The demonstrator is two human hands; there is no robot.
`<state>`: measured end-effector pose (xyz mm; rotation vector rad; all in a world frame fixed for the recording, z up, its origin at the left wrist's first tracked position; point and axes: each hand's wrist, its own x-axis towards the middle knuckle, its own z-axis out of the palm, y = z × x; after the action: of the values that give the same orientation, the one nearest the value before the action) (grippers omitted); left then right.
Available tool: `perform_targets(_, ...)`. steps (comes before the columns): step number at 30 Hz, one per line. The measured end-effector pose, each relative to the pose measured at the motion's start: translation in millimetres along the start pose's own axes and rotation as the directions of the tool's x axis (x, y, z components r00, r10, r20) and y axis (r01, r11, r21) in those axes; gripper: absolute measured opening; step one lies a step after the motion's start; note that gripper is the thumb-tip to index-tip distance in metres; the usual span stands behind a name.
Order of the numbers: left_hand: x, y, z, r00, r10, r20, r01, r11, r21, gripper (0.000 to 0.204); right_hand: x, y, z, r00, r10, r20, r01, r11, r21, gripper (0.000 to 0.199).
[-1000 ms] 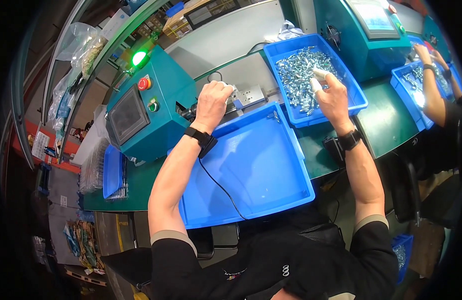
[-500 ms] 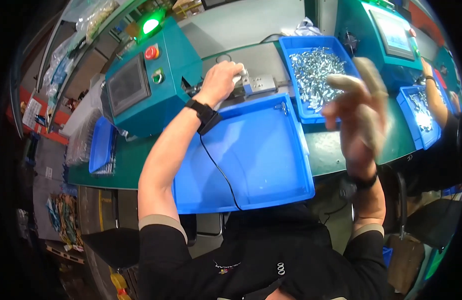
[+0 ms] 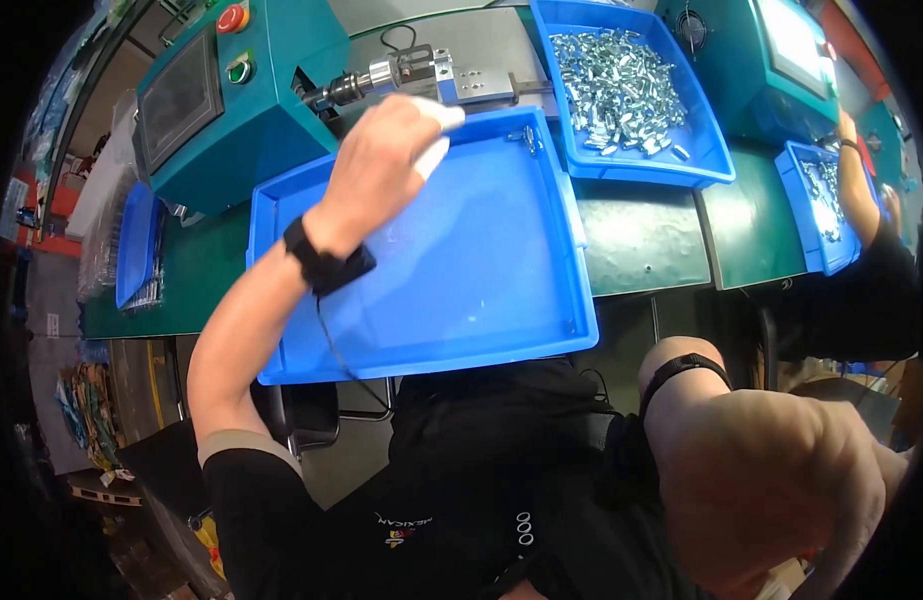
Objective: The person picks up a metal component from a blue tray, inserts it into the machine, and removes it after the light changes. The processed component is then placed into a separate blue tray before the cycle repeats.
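My left hand (image 3: 382, 165) hangs over the far left part of a large blue tray (image 3: 422, 358), just in front of a metal fixture (image 3: 444, 78). White covers sit on its thumb and forefinger, which are apart, and nothing shows between them; the other fingers are partly hidden. A few small shiny metal pieces (image 3: 527, 138) lie in the tray's far right corner. My right hand (image 3: 782, 480) is raised close to the camera at the lower right, blurred, its fingers mostly hidden.
A blue bin (image 3: 647, 172) of small metal parts (image 3: 617, 90) stands beyond the tray, to the right. Left of the fixture is a teal machine (image 3: 282, 100) with a red button (image 3: 233, 18). At far right, another person's arm (image 3: 860, 195) reaches past a smaller blue bin (image 3: 812, 230).
My left hand has drawn back from the fixture towards me, over the tray. My right hand has swung from beside the parts bin down and right, close to the camera. The view has shifted.
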<state>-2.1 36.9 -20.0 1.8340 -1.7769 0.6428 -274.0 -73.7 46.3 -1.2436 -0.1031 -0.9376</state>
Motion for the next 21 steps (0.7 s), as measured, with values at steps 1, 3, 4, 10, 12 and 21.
perform_targets(1, -10.1, 14.5, -9.4, 0.998, -0.022, 0.061, 0.026, 0.998, -0.058, 0.031, -1.2, 0.4, 0.6, 1.000, 0.006, -0.005, -0.006, 1.000, -0.014, 0.055)
perform_targets(3, -28.7, 34.8, -27.1, 0.991, -0.039, 0.128, 0.056, 0.991, -0.125, 0.033, -2.9, 4.3, -3.1, 1.000, 0.014, -0.017, -0.015, 0.999, -0.044, 0.052)
perform_targets(4, -35.5, 43.1, -36.8, 0.983, -0.061, 0.174, 0.086, 0.987, -0.139, 0.033, -7.1, 2.8, -5.1, 1.000, 0.014, -0.014, -0.015, 0.998, -0.057, 0.051)
perform_targets(10, -69.3, 69.8, -107.8, 0.943, -0.235, 0.237, 0.267, 0.957, -0.114, 0.034, -12.4, 1.7, -2.0, 1.000, -0.002, -0.009, 0.001, 0.992, -0.125, 0.043)
perform_targets(12, -93.3, 68.3, -132.5, 0.922, -0.335, 0.196, 0.357, 0.929, -0.093, 0.033, -4.0, 10.5, 6.4, 1.000, -0.014, 0.022, 0.017, 0.992, -0.128, 0.040)
perform_targets(21, -256.5, 8.2, -160.2, 0.347, -0.933, -0.094, 0.803, 0.348, -0.484, 0.035, 86.2, 139.0, -33.7, 0.920, 0.343, 0.191, -0.214, 0.846, -0.488, 0.069)
